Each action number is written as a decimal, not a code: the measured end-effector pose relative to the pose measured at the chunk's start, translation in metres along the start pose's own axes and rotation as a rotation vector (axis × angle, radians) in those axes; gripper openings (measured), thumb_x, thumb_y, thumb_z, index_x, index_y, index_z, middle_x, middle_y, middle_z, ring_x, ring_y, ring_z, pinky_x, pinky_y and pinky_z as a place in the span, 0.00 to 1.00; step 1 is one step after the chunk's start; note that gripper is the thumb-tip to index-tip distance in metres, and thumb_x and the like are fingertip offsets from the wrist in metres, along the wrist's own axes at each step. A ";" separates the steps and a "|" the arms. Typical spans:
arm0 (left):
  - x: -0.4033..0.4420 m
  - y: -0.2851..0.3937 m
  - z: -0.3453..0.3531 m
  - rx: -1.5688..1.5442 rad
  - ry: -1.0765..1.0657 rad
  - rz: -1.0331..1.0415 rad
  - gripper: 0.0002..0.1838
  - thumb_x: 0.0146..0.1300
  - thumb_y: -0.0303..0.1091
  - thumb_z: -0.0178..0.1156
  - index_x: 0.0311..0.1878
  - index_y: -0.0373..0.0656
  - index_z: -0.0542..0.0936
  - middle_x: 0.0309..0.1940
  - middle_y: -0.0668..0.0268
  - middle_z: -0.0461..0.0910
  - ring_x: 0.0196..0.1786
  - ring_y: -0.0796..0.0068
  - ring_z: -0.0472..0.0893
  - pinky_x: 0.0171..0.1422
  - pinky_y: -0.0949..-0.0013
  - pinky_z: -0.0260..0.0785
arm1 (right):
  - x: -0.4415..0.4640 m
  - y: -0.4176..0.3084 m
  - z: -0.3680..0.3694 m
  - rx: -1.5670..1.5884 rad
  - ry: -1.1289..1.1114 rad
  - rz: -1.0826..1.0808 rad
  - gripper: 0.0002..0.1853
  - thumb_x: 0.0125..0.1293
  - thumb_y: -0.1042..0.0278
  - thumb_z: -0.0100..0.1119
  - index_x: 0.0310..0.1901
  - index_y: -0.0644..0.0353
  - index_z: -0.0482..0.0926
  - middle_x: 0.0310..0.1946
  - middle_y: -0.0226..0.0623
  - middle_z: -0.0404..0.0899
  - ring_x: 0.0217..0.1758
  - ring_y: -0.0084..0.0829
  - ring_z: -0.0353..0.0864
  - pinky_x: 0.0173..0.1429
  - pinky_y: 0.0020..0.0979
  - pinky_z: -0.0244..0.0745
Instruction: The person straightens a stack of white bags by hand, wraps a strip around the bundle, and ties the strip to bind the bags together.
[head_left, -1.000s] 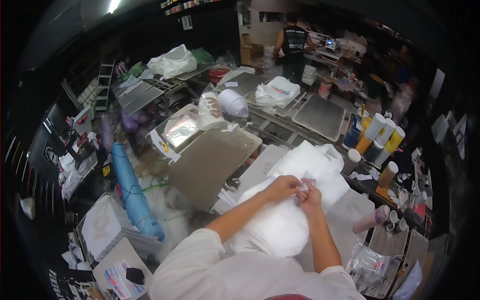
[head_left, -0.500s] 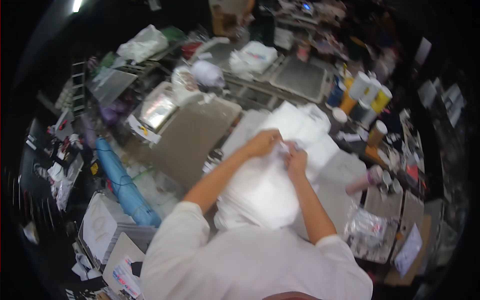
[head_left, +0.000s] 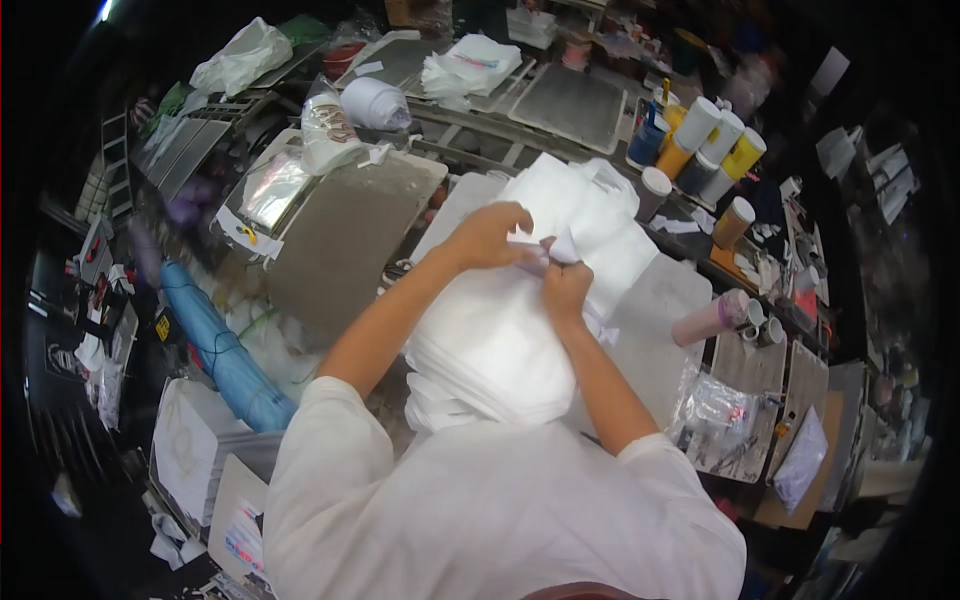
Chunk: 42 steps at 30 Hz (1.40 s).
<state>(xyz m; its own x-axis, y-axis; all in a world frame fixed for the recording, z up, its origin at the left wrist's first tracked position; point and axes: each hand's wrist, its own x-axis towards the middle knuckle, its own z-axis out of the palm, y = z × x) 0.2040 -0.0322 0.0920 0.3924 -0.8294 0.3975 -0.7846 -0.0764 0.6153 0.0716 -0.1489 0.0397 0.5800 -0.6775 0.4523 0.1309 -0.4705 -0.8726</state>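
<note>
A thick pile of white sheets, cloth-like or thin plastic point(head_left: 490, 345), lies in front of my body, with more white sheets point(head_left: 590, 215) fanned out at its far end. Above the pile, my right hand point(head_left: 567, 290) is closed on a small folded white piece point(head_left: 563, 247), one pointed corner sticking up. My left hand point(head_left: 488, 238) is just to the left of it, thumb and fingers apart in a curve, the thumb close to a pale strip of that piece. Whether the piece belongs to the pile I cannot tell.
Bottles and tubs point(head_left: 700, 140) crowd the back right. A pink cylinder point(head_left: 710, 318) is right of the pile. Left lie a grey-brown board point(head_left: 345, 250) and a long blue wrapped roll point(head_left: 220, 345). A plastic packet point(head_left: 720, 410) rests at the right.
My fingertips were close together over the pile; now the left fingers have spread and the hands are slightly apart. The folded white piece shows more. The camera view has shifted.
</note>
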 end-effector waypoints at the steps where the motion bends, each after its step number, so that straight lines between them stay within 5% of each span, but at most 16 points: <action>1: -0.011 0.000 0.013 -0.011 -0.011 -0.003 0.09 0.56 0.30 0.69 0.40 0.40 0.82 0.37 0.62 0.81 0.41 0.60 0.80 0.47 0.64 0.73 | -0.004 0.000 -0.003 0.012 -0.009 0.037 0.11 0.64 0.79 0.53 0.43 0.65 0.85 0.33 0.50 0.86 0.37 0.41 0.88 0.45 0.33 0.78; 4: -0.017 -0.007 0.025 0.150 0.079 0.108 0.16 0.51 0.22 0.65 0.44 0.44 0.87 0.38 0.60 0.84 0.44 0.58 0.82 0.47 0.61 0.75 | -0.004 -0.004 -0.002 0.041 -0.008 0.069 0.12 0.66 0.77 0.53 0.44 0.69 0.85 0.34 0.47 0.88 0.40 0.32 0.87 0.47 0.31 0.78; 8: 0.012 -0.008 -0.010 0.011 -0.140 0.073 0.14 0.52 0.20 0.63 0.43 0.41 0.88 0.37 0.55 0.85 0.42 0.55 0.83 0.51 0.59 0.74 | -0.005 -0.010 -0.006 0.035 -0.064 0.099 0.11 0.67 0.76 0.53 0.44 0.69 0.85 0.34 0.46 0.88 0.39 0.31 0.86 0.46 0.31 0.78; 10: 0.029 -0.015 -0.008 0.029 -0.195 0.054 0.14 0.53 0.21 0.63 0.43 0.41 0.88 0.36 0.55 0.86 0.43 0.55 0.83 0.50 0.59 0.74 | -0.006 -0.007 -0.004 -0.062 -0.051 0.104 0.11 0.63 0.77 0.55 0.43 0.65 0.86 0.30 0.54 0.85 0.34 0.43 0.87 0.41 0.34 0.77; 13: 0.041 -0.036 0.015 0.008 -0.239 0.089 0.13 0.53 0.23 0.62 0.43 0.42 0.88 0.39 0.55 0.85 0.43 0.54 0.82 0.50 0.58 0.74 | -0.005 0.007 0.001 -0.029 0.045 0.040 0.11 0.63 0.77 0.55 0.43 0.64 0.86 0.30 0.55 0.85 0.34 0.44 0.87 0.41 0.34 0.76; 17: 0.034 -0.044 0.036 0.130 -0.153 0.110 0.18 0.51 0.19 0.61 0.45 0.45 0.88 0.45 0.57 0.80 0.46 0.60 0.81 0.49 0.62 0.74 | -0.002 0.003 -0.006 -0.097 -0.009 -0.003 0.11 0.66 0.76 0.54 0.44 0.66 0.86 0.31 0.51 0.85 0.33 0.35 0.84 0.40 0.34 0.76; 20: 0.020 -0.031 0.022 -0.187 0.327 -0.170 0.15 0.55 0.25 0.63 0.47 0.39 0.86 0.41 0.54 0.83 0.42 0.60 0.82 0.50 0.65 0.74 | -0.001 0.000 -0.004 -0.064 -0.029 0.158 0.11 0.65 0.77 0.54 0.43 0.66 0.85 0.32 0.50 0.85 0.35 0.35 0.85 0.41 0.34 0.76; 21: 0.014 -0.020 0.011 -0.187 0.315 -0.170 0.15 0.55 0.25 0.63 0.47 0.39 0.86 0.41 0.54 0.83 0.42 0.60 0.82 0.50 0.65 0.74 | -0.001 0.003 -0.003 -0.039 -0.006 0.128 0.10 0.65 0.77 0.54 0.43 0.66 0.85 0.32 0.50 0.85 0.35 0.35 0.85 0.41 0.33 0.76; 23: -0.004 0.007 -0.004 -0.079 -0.223 -0.561 0.19 0.58 0.30 0.63 0.54 0.38 0.83 0.39 0.53 0.85 0.40 0.60 0.83 0.48 0.65 0.74 | -0.001 0.006 -0.003 -0.015 0.016 0.102 0.10 0.65 0.77 0.54 0.42 0.66 0.85 0.32 0.49 0.85 0.34 0.35 0.84 0.41 0.33 0.76; 25: -0.034 0.006 0.022 -0.034 -0.230 -0.278 0.22 0.63 0.32 0.64 0.60 0.38 0.78 0.29 0.57 0.82 0.32 0.65 0.81 0.43 0.65 0.73 | 0.000 0.005 -0.003 -0.054 0.001 0.072 0.09 0.66 0.76 0.55 0.41 0.66 0.85 0.32 0.50 0.85 0.32 0.34 0.83 0.40 0.34 0.75; 29: -0.053 0.011 0.057 0.063 -0.038 -0.348 0.32 0.67 0.34 0.61 0.70 0.29 0.64 0.34 0.52 0.82 0.38 0.52 0.82 0.44 0.56 0.72 | 0.000 0.005 0.001 0.014 0.015 0.091 0.08 0.66 0.74 0.57 0.41 0.65 0.85 0.30 0.50 0.84 0.30 0.35 0.81 0.38 0.35 0.73; 32: -0.058 -0.001 0.058 0.118 0.007 -0.193 0.28 0.68 0.34 0.59 0.65 0.27 0.66 0.35 0.50 0.80 0.41 0.46 0.81 0.46 0.53 0.72 | 0.007 0.010 0.000 -0.063 -0.005 0.127 0.08 0.67 0.72 0.58 0.39 0.67 0.85 0.27 0.49 0.83 0.28 0.36 0.80 0.36 0.36 0.72; 34: -0.056 -0.008 0.057 0.197 0.076 -0.057 0.25 0.68 0.35 0.59 0.63 0.29 0.68 0.35 0.50 0.80 0.40 0.44 0.80 0.46 0.53 0.72 | 0.020 0.013 0.000 -0.235 -0.213 0.362 0.12 0.67 0.69 0.60 0.33 0.73 0.81 0.24 0.52 0.81 0.26 0.41 0.82 0.32 0.40 0.73; 37: -0.047 -0.014 0.052 0.254 0.090 0.017 0.19 0.68 0.35 0.60 0.56 0.34 0.72 0.36 0.54 0.79 0.38 0.54 0.82 0.44 0.58 0.74 | 0.032 0.002 -0.001 -0.012 -0.278 0.641 0.16 0.70 0.66 0.60 0.27 0.71 0.78 0.16 0.39 0.74 0.17 0.33 0.73 0.21 0.39 0.65; 39: -0.039 -0.017 0.050 -0.214 -0.082 -0.436 0.15 0.67 0.34 0.62 0.52 0.38 0.74 0.39 0.60 0.78 0.37 0.69 0.81 0.42 0.66 0.74 | 0.041 0.007 -0.001 0.145 -0.362 0.768 0.14 0.71 0.67 0.58 0.28 0.66 0.76 0.15 0.33 0.70 0.14 0.28 0.67 0.19 0.35 0.58; 42: -0.029 -0.018 0.056 -0.589 -0.037 -0.644 0.12 0.66 0.32 0.64 0.49 0.40 0.76 0.38 0.67 0.77 0.36 0.81 0.77 0.40 0.73 0.72 | 0.041 0.018 -0.001 0.374 -0.412 0.935 0.12 0.72 0.67 0.56 0.29 0.59 0.72 0.13 0.23 0.62 0.11 0.20 0.56 0.15 0.29 0.47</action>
<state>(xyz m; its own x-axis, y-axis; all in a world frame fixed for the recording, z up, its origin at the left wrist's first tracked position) 0.1794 -0.0377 0.0311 0.6504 -0.7417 -0.1642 -0.0359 -0.2459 0.9686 0.0973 -0.1853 0.0431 0.7938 -0.4032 -0.4553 -0.3062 0.3819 -0.8720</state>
